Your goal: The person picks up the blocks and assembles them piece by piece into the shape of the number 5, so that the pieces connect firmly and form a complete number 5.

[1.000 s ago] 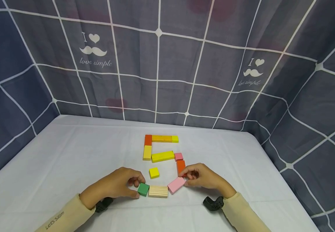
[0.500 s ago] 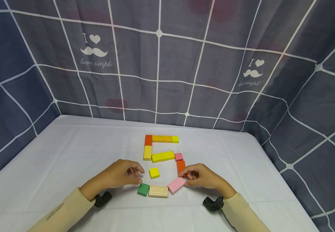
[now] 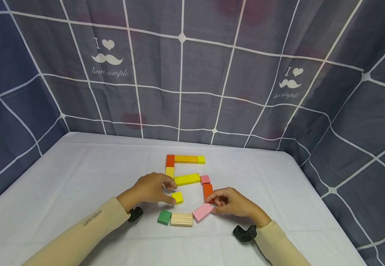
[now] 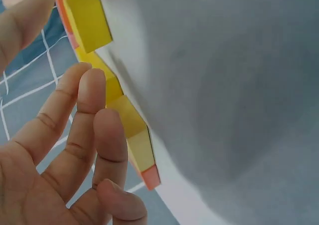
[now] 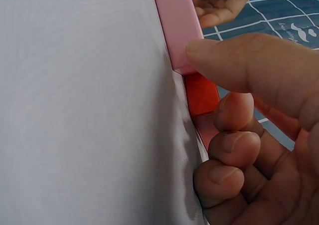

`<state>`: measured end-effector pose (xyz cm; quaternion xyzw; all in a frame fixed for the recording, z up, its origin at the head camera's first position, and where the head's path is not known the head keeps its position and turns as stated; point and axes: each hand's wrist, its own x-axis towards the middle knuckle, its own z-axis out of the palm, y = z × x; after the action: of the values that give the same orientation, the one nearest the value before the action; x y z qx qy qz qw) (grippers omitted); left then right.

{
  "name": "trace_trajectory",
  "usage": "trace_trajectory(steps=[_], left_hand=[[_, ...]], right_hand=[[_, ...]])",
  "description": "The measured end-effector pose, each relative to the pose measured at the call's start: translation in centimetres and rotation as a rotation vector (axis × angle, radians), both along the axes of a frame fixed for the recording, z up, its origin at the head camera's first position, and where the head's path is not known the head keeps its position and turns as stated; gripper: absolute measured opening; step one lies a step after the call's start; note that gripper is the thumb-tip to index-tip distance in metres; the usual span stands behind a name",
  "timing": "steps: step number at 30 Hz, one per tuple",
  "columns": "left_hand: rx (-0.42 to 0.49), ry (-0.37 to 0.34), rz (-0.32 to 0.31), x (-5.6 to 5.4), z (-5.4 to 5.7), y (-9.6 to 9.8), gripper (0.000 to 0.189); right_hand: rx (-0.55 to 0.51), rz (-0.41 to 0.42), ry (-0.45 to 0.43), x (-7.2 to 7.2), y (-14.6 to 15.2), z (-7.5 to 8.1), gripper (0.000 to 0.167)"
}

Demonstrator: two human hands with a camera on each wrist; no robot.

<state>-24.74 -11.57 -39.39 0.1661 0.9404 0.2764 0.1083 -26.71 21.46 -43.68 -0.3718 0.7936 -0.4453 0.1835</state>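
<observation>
My left hand [image 3: 154, 188] reaches over the small yellow block [image 3: 177, 198], thumb and fingers spread on either side of it. In the left wrist view a gap shows between the fingertips [image 4: 91, 88] and that yellow block [image 4: 90, 20]. My right hand [image 3: 232, 202] holds the near-right end of the pink block [image 3: 202, 212] with thumb and index finger. Its other fingers are curled in, beside the orange-red block [image 3: 208, 191]. Left of the pink block lie a ridged plain wood block [image 3: 181, 220] and a green block [image 3: 164, 217], end to end.
Farther back, a long yellow block [image 3: 187, 179] meets a small pink block [image 3: 205, 180]. A pale yellow block [image 3: 169, 171], a red block [image 3: 170, 160], an orange bar [image 3: 186, 159] and a small yellow piece [image 3: 201, 159] continue the line. A white cloth [image 3: 105, 162] covers the table; a grey checked curtain [image 3: 159, 62] hangs behind.
My left hand has let go of the green block, lifted, and moved forward and right to the small yellow block. The right hand stays at the pink block.
</observation>
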Motion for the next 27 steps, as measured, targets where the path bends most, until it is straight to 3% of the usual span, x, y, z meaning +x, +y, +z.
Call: trace_trajectory(steps=[9,15,27], left_hand=[[-0.091,0.004,-0.039,-0.6,-0.5,1.0,0.032],[-0.095,0.002,-0.039,-0.6,-0.6,1.0,0.032],[-0.021,0.028,-0.029,-0.1,-0.5,-1.6,0.031]], right_hand=[[0.002,0.000,0.002,0.0,0.0,0.0,0.025],[0.004,-0.007,-0.011,0.1,-0.1,0.1,0.025],[-0.001,-0.003,0.000,0.1,-0.1,0.1,0.025]])
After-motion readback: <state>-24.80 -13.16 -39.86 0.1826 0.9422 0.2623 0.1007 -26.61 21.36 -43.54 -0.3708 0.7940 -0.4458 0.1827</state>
